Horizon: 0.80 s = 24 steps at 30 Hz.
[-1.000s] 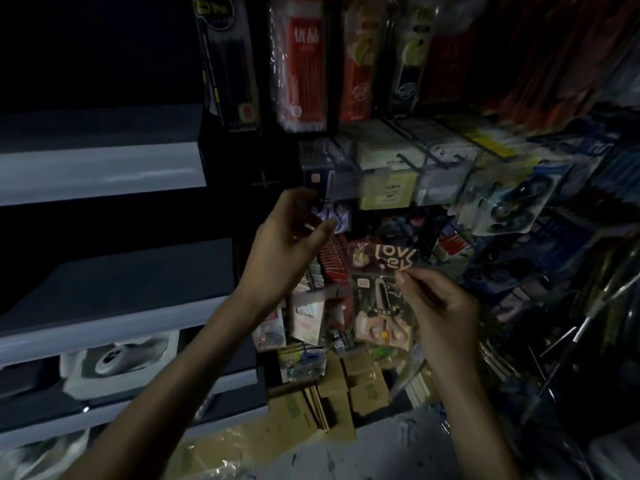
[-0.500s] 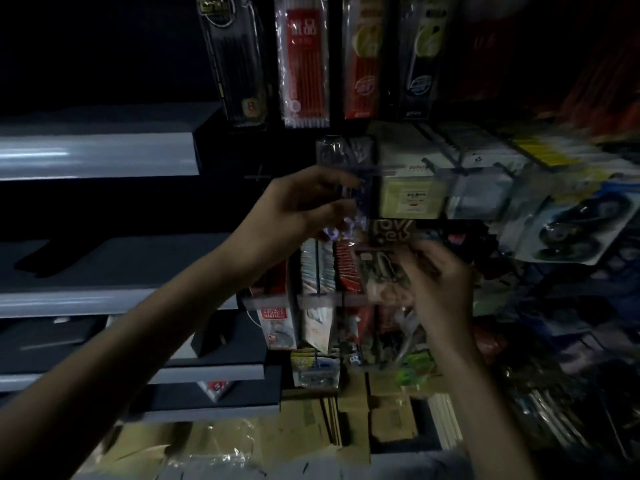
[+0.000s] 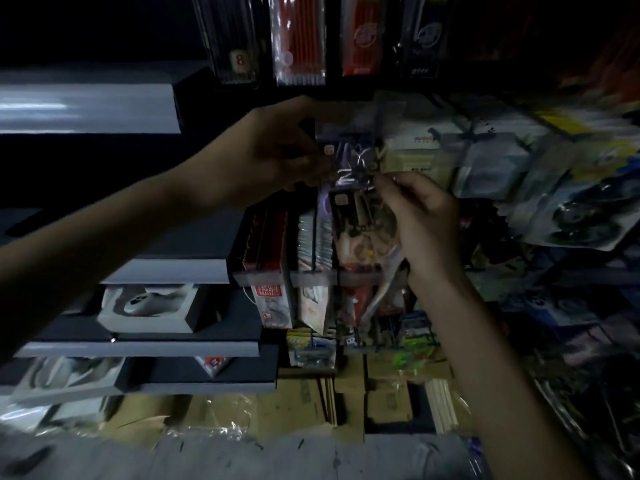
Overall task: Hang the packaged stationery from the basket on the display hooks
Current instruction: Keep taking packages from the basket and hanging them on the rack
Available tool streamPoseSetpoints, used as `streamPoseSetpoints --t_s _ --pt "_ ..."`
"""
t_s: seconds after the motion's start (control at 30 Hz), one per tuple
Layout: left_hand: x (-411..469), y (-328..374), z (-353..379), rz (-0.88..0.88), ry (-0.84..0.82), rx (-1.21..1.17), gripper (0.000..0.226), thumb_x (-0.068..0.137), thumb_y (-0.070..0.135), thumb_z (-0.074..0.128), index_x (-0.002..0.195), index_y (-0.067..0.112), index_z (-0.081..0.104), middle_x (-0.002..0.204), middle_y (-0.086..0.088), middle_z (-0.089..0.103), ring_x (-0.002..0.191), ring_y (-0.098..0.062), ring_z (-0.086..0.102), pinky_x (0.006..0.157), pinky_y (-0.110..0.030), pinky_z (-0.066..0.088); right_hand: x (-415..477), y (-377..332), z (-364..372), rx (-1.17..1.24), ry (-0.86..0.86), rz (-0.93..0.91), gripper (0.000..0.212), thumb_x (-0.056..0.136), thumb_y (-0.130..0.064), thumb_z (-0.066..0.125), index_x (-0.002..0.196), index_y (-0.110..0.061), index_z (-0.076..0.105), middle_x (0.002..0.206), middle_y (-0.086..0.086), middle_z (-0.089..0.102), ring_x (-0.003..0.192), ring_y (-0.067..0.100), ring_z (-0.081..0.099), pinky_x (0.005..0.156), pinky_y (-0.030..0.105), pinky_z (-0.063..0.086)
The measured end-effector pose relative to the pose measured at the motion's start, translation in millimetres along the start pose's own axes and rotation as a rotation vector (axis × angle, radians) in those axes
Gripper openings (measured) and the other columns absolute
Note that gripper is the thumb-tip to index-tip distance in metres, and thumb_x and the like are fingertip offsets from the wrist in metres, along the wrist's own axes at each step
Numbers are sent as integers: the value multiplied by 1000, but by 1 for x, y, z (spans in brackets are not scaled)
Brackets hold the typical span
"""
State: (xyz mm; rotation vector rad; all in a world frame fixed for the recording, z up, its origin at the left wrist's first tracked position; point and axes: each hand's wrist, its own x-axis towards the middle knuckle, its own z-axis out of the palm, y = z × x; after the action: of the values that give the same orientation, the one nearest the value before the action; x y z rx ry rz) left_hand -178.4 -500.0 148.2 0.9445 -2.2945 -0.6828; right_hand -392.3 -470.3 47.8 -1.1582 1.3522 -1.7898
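Left of the packet, far out: grey shelves (image 3: 86,112) step down in tiers with pale front edges. A boxed item (image 3: 149,306) sits on a lower tier, well apart from my forearm.
Left hand: my left hand (image 3: 270,157) is just left of the packet, fingers curled, tips pinching its upper left edge.
Packet: the packet (image 3: 360,220) hangs upright between my two hands, its top blurred. I cannot tell whether it sits on a hook.
Above the packet: pencil packs (image 3: 299,39) hang in a row, with a dark gap between their lower edges and my knuckles.
Below the packet: a price strip (image 3: 311,277) crosses behind its lower part, and cardboard boxes (image 3: 388,393) lie lower down.
Right hand: my right hand (image 3: 426,220) is just right of the packet, thumb and forefinger pinching its upper right edge.
Right of the packet: blister packs (image 3: 581,216) hang tilted and crowded, near my wrist.
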Motion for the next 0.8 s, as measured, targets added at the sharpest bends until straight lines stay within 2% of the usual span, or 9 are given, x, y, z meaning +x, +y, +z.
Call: streamPoseSetpoints --t_s 0.1,0.17,0.27,0.37,0.5,0.67,0.8 --pt "-2 -2 2 2 16 33 54 98 28 67 149 30 49 102 1 79 92 -19 76 81 -45 62 2 1 8 38 21 15 16 94 -23 75 103 -10 78 91 2 79 89 15 74 78 30 59" --pt "-3 -4 2 18 20 46 55 99 25 67 150 29 48 101 -1 78 92 -18 76 81 -43 62 4 0 13 57 44 12 16 94 -24 75 103 -11 79 93 2 79 92 16 75 81 35 60" --pt "-1 -8 4 42 39 28 51 102 16 67 150 22 50 98 3 77 90 -11 76 80 -33 64 6 -3 18 66 71 -1 12 96 -22 74 104 -14 79 92 -5 79 91 7 74 78 31 60" --pt "2 -14 7 40 66 -37 52 99 9 69 148 11 53 100 10 75 91 -4 75 79 -22 60 9 -1 22 86 97 -9 14 96 -20 74 106 -12 79 94 -4 79 92 8 74 79 25 58" --pt "1 -15 10 52 74 -49 52 98 8 70 148 10 54 103 9 74 93 -4 75 80 -23 60 10 2 24 99 87 -8 13 96 -22 73 103 -13 79 95 -1 79 91 8 74 75 23 56" --pt "0 -11 10 43 83 -85 53 98 7 70 149 9 53 104 7 74 93 -5 75 81 -21 59 12 1 30 97 92 -18 7 96 -22 73 97 -17 78 92 -4 79 91 11 74 78 27 58" --pt "0 -8 13 46 90 -81 52 99 4 68 149 8 53 106 7 74 94 -5 74 84 -22 60 17 3 31 100 96 -13 8 96 -23 73 95 -17 78 90 -3 79 86 6 73 68 20 55"
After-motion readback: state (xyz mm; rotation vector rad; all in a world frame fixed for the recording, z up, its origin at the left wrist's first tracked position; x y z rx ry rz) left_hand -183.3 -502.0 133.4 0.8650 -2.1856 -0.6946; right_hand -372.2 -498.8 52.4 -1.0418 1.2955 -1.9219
